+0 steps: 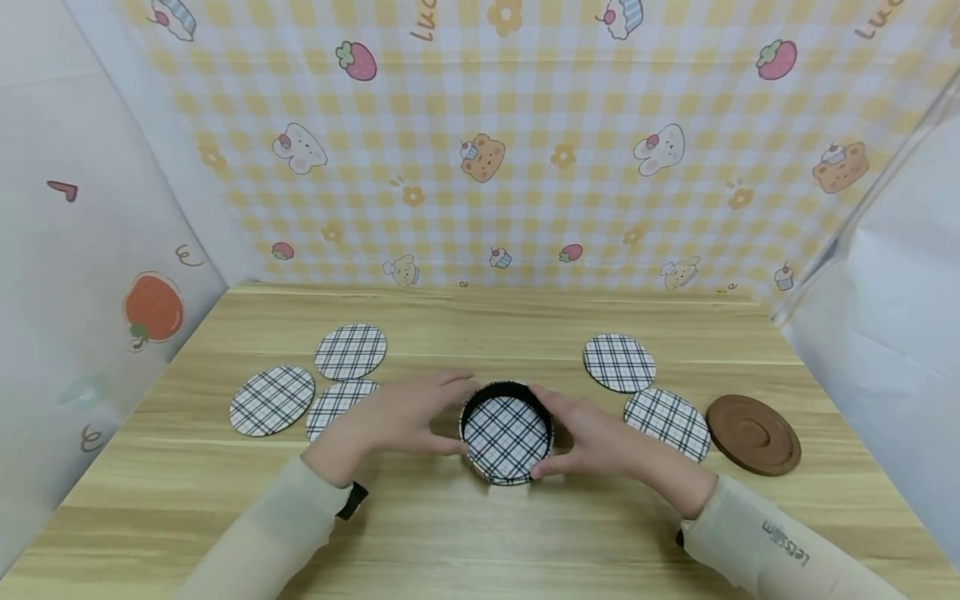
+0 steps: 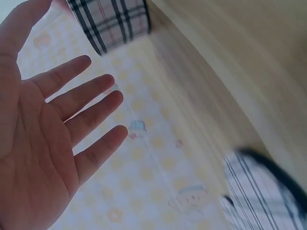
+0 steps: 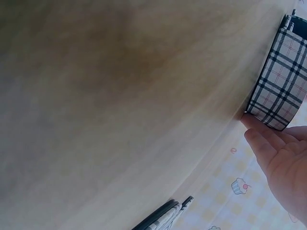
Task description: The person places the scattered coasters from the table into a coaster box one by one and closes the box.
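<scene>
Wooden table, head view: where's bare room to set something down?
Free: wooden table behind the plaid holder, between left coasters and right coasters; also in front, between the sleeves. Crowded: holder's sides (left hand, right hand); both coaster groups, the right one beside brown disc.

The table (image 1: 465, 533) looks like smooth wood, a bit shiny. The far cloth (image 1: 525, 108) looks dull. The box (image 3: 283, 76) and brown disc (image 1: 738, 450) look smooth.

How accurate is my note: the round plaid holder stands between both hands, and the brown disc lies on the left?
One slip: the brown disc lies on the right, as the head view shows. The round plaid holder does stand between the left hand and right hand.
</scene>
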Action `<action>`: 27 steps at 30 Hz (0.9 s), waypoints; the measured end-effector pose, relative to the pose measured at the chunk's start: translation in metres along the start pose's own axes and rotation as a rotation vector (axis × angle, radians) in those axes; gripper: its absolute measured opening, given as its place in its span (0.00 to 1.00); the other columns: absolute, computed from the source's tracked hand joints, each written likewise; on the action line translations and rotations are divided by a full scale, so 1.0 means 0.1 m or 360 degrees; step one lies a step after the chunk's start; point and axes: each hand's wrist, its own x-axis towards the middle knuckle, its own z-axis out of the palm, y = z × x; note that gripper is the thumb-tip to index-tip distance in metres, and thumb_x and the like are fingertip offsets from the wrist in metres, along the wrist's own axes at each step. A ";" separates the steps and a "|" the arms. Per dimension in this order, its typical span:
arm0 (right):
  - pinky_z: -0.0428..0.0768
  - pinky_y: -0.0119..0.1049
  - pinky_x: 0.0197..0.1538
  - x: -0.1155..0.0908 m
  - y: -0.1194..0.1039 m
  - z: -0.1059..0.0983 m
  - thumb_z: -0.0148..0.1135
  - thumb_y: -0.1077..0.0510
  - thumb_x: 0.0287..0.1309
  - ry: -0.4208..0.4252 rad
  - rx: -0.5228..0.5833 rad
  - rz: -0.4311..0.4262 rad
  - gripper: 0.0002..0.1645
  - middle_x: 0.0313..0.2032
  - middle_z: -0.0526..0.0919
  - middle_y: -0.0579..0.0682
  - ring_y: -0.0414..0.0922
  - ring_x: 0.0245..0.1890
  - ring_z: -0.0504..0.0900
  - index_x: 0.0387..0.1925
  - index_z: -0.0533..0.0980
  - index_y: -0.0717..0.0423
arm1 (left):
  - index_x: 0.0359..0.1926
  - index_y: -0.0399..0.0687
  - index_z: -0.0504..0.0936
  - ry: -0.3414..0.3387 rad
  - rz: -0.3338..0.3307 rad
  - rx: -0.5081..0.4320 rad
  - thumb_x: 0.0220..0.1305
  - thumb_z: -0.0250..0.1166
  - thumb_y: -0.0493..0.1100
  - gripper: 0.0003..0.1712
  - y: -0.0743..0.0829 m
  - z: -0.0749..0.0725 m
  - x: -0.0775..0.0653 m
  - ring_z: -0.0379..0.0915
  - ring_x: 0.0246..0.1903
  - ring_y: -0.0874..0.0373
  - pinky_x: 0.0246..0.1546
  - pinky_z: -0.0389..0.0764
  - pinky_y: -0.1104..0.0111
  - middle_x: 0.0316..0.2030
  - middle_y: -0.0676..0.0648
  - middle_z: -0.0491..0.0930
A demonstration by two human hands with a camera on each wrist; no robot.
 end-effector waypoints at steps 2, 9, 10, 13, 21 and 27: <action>0.62 0.51 0.73 0.00 0.00 -0.01 0.72 0.31 0.45 -0.0003 0.0000 0.0012 0.71 0.75 0.57 0.60 0.56 0.73 0.62 0.77 0.48 0.63 | 0.71 0.43 0.66 0.0020 -0.0021 -0.0004 0.58 0.69 0.62 0.47 -0.04 -0.02 -0.06 0.65 0.69 0.43 0.68 0.69 0.50 0.72 0.39 0.65; 0.63 0.51 0.73 -0.02 0.02 -0.02 0.72 0.31 0.45 0.0010 -0.0012 0.0018 0.71 0.75 0.57 0.60 0.57 0.73 0.62 0.77 0.48 0.63 | 0.70 0.41 0.68 0.0074 -0.0120 0.0076 0.59 0.69 0.61 0.45 -0.19 -0.09 -0.25 0.65 0.69 0.44 0.68 0.69 0.51 0.70 0.39 0.68; 0.63 0.51 0.73 -0.02 0.02 -0.01 0.72 0.30 0.45 0.0012 -0.0014 0.0014 0.71 0.75 0.57 0.60 0.57 0.73 0.62 0.77 0.48 0.63 | 0.70 0.41 0.68 0.0073 -0.0141 0.0075 0.59 0.68 0.61 0.44 -0.21 -0.10 -0.28 0.65 0.69 0.44 0.68 0.69 0.51 0.69 0.39 0.68; 0.63 0.51 0.73 -0.02 0.03 0.00 0.71 0.30 0.44 0.0014 -0.0016 0.0008 0.71 0.75 0.57 0.60 0.56 0.73 0.61 0.77 0.48 0.62 | 0.69 0.41 0.68 0.0084 -0.0193 0.0073 0.60 0.68 0.60 0.43 -0.27 -0.10 -0.36 0.66 0.68 0.44 0.66 0.71 0.50 0.69 0.40 0.69; 0.62 0.51 0.73 -0.01 0.02 0.01 0.71 0.29 0.45 0.0008 0.0005 0.0001 0.71 0.75 0.57 0.60 0.56 0.74 0.60 0.77 0.47 0.62 | 0.69 0.42 0.70 0.0145 -0.0345 0.0099 0.58 0.69 0.59 0.43 -0.42 -0.11 -0.57 0.65 0.68 0.41 0.64 0.72 0.47 0.67 0.40 0.71; 0.62 0.51 0.73 0.00 0.01 0.01 0.71 0.30 0.45 -0.0001 0.0007 -0.0002 0.71 0.75 0.56 0.60 0.56 0.74 0.61 0.77 0.47 0.62 | 0.69 0.40 0.69 0.0192 -0.0435 0.0142 0.57 0.71 0.59 0.45 -0.51 -0.12 -0.72 0.66 0.67 0.38 0.63 0.72 0.44 0.67 0.38 0.72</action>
